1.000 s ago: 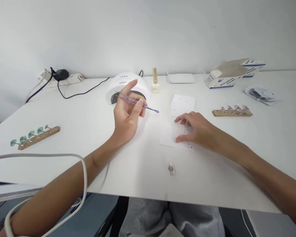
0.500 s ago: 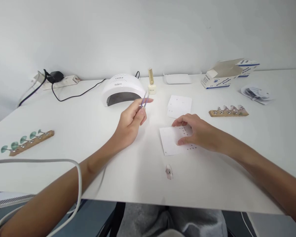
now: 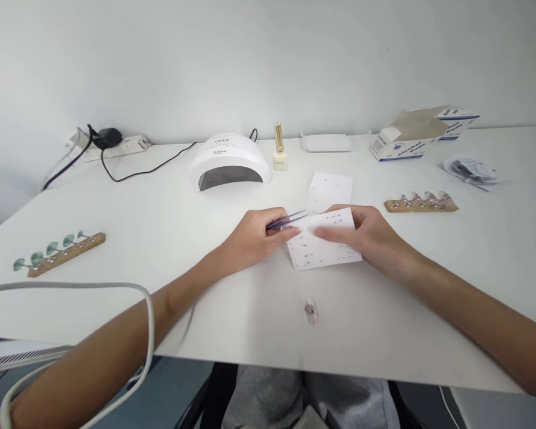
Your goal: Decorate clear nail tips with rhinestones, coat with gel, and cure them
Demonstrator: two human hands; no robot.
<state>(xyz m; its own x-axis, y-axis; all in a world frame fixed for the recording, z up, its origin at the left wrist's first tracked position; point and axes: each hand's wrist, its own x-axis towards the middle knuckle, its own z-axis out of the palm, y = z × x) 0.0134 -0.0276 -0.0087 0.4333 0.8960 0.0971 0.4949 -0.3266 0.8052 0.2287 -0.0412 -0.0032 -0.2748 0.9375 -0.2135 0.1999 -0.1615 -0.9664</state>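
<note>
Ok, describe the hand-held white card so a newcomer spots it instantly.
Look across the white table to the left hand and right hand. Between them is the white card with small marks, gripped by both, unlike the second card lying behind it.

Attire: left hand point(image 3: 250, 235), right hand point(image 3: 375, 235) and forearms point(image 3: 438, 286) bare.
Trousers point(image 3: 268, 396) grey, mottled with paler patches, creased at the lap.

The card point(image 3: 327, 253) is presenting smooth, matt paper. The tweezers point(image 3: 277, 224) are showing a metallic finish. The lamp point(image 3: 231, 154) is displaying glossy plastic; the bottle cap point(image 3: 278, 137) is reflecting like polished metal. The left bar point(image 3: 67, 257) and right bar point(image 3: 422, 208) are exposing wood. The nail tip point(image 3: 311, 310) is appearing as clear plastic. The carton point(image 3: 399, 147) is showing printed paperboard.
</note>
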